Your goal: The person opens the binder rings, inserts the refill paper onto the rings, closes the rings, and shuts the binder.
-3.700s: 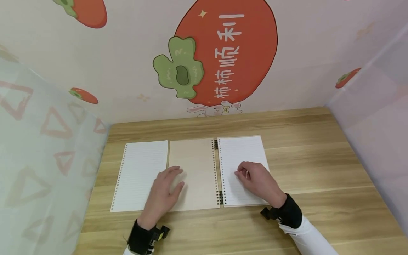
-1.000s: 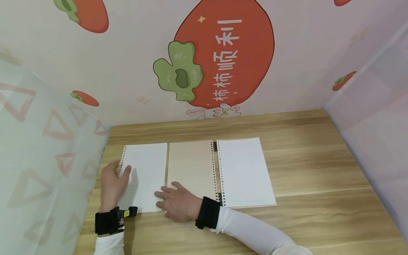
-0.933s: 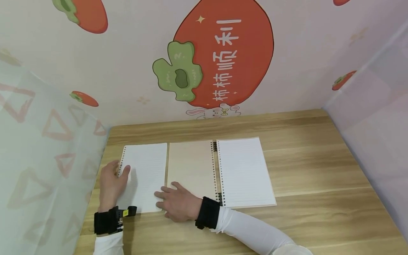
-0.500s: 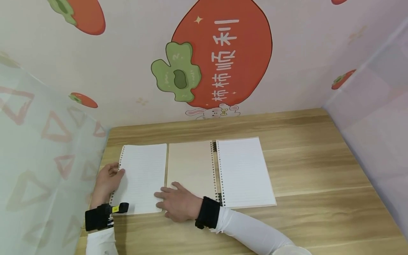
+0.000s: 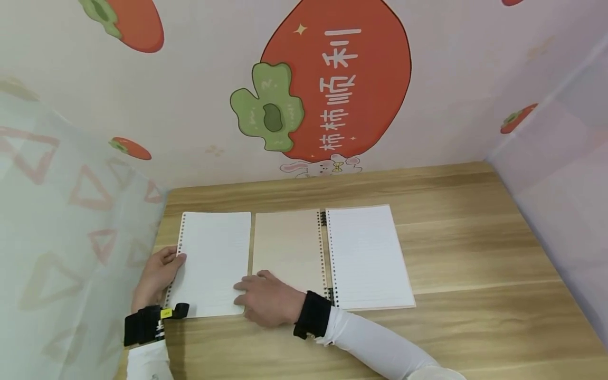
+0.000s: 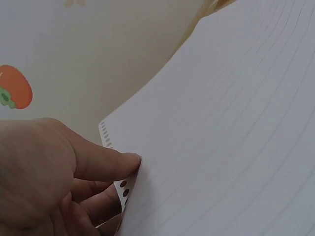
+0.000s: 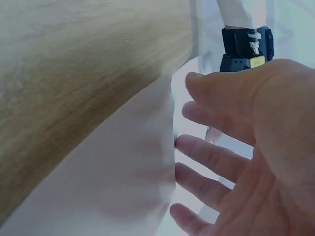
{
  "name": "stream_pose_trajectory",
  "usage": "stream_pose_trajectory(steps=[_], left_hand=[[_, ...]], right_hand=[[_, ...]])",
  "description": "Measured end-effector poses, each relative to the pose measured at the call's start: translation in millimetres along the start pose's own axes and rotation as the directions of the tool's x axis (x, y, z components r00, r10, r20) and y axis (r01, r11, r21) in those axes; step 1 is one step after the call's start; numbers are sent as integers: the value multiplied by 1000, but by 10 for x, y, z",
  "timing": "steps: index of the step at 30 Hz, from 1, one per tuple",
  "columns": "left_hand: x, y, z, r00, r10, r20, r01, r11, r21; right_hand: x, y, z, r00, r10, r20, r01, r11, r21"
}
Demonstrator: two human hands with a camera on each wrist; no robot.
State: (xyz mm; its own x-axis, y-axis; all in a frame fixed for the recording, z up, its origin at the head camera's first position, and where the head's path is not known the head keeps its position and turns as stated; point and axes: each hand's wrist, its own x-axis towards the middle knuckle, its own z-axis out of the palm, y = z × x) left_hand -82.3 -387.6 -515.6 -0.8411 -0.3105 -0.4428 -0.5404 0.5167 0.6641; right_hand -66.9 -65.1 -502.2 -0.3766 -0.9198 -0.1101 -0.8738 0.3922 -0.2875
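Note:
A loose white lined sheet [image 5: 214,253] with punched holes down its left side lies at the left of an open notebook. My left hand [image 5: 159,272] pinches that holed edge; in the left wrist view the thumb lies on top of the paper, other fingers underneath, and the edge is raised. At the sheet's lower right edge, my right hand [image 5: 271,301] rests with extended fingers; the right wrist view shows the fingers [image 7: 211,152] spread. The notebook's tan page [image 5: 287,240] is partly covered by this hand. Its white lined page [image 5: 366,253] lies flat on the right.
Black ring clips [image 5: 324,218] join the tan and white pages. Everything lies on a wood-grain table [image 5: 456,227]. Patterned walls stand at the back [image 5: 190,95] and both sides, the left one [image 5: 71,237] close to my left arm.
My left hand has moved from over the tan page to the loose sheet's left edge, now pinching and lifting it. My right hand has come across from the right page to the sheet's right edge.

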Motion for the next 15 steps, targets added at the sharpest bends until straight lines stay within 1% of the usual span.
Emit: stream_pose_trajectory(steps=[2,4,6,7,9,11,12,13,15], left_hand=[[12,-16,12,1000,-9,-11,8,1000,-25],[18,-22,26,999,-19,-26,18,999,-49],[19,-36,37,999,-23,-37,21,998,-61],[13,-42,40,999,-26,-41,23,998,-62],[-1,-56,39,999,-31,-45,28,998,-60],[-25,-67,35,999,-32,-42,30,998,-58],[-38,-70,34,999,-31,-41,29,998,-56],[-51,-71,35,999,-28,-42,26,998,-56],[-74,-68,43,999,-18,-44,16,998,-56]], right_hand=[[3,58,2,999,-9,-35,11,997,79],[7,126,-13,997,3,-74,12,980,198],[12,189,-38,993,47,-109,-7,940,342],[17,214,-54,989,80,-124,-21,909,417],[34,257,-80,977,156,-147,-51,836,547],[57,290,-98,959,240,-152,-84,751,655],[71,301,-105,949,281,-144,-98,695,712],[87,315,-110,939,319,-129,-109,633,767],[123,338,-121,921,380,-89,-120,491,863]])
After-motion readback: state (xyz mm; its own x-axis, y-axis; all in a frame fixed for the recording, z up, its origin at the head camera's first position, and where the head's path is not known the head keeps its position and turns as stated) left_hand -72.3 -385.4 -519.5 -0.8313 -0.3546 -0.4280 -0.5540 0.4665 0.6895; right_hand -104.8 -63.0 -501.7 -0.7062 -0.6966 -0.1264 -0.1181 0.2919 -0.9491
